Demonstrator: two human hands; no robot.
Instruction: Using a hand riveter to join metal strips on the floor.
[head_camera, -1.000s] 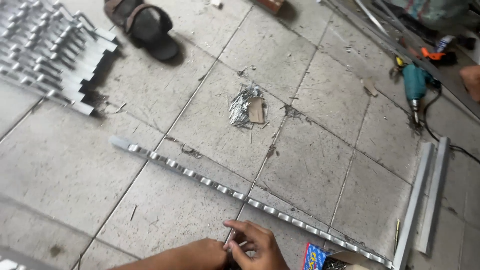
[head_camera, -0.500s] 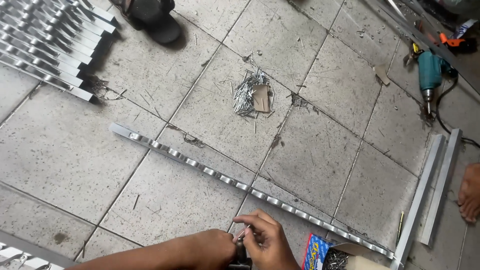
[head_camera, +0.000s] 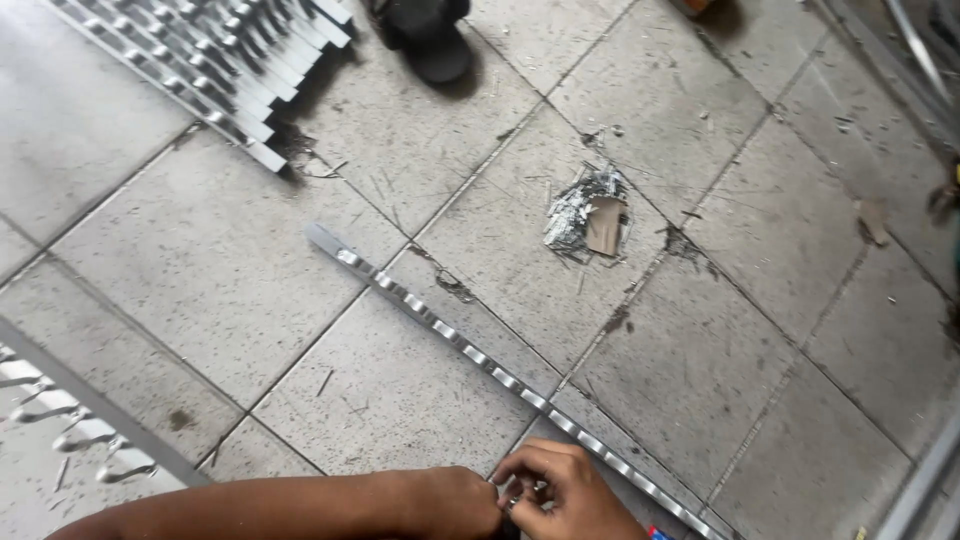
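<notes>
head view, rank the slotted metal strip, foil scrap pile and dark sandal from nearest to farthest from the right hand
From the right hand:
1. slotted metal strip, beside the fingers, running up-left.
2. foil scrap pile, mid-floor above.
3. dark sandal, top edge.

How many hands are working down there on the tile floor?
2, both at the bottom edge, close together beside the long slotted metal strip: the left hand and the right hand, fingers meeting over something small I can't make out.

A metalworking workshop: stacked slotted metal rails (head_camera: 210, 60) on a scrap-strewn tiled floor (head_camera: 180, 260).
</notes>
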